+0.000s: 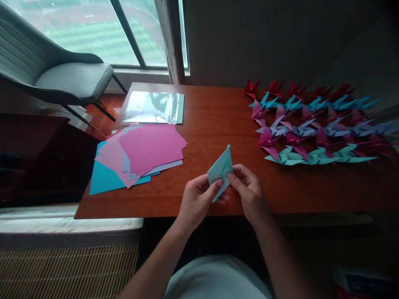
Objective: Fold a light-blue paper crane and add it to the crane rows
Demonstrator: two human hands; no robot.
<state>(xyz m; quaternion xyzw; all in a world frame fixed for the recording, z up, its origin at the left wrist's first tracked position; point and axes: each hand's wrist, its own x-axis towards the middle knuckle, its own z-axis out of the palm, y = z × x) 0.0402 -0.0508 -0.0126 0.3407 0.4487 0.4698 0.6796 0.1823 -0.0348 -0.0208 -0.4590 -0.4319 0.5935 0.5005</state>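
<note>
A folded teal paper piece [220,169], diamond-shaped with its tip pointing up, is held over the near edge of the wooden table [212,120]. My left hand [197,200] pinches its lower left side with thumb and fingers. My right hand [248,192] pinches its right side. Both hands are closed on the paper.
A loose stack of pink, lilac and blue square sheets [137,158] lies at the left. Behind it sits a clear plastic paper pack [153,108]. Rows of several finished paper cranes [314,124] fill the right side. A grey chair [62,79] stands by the window.
</note>
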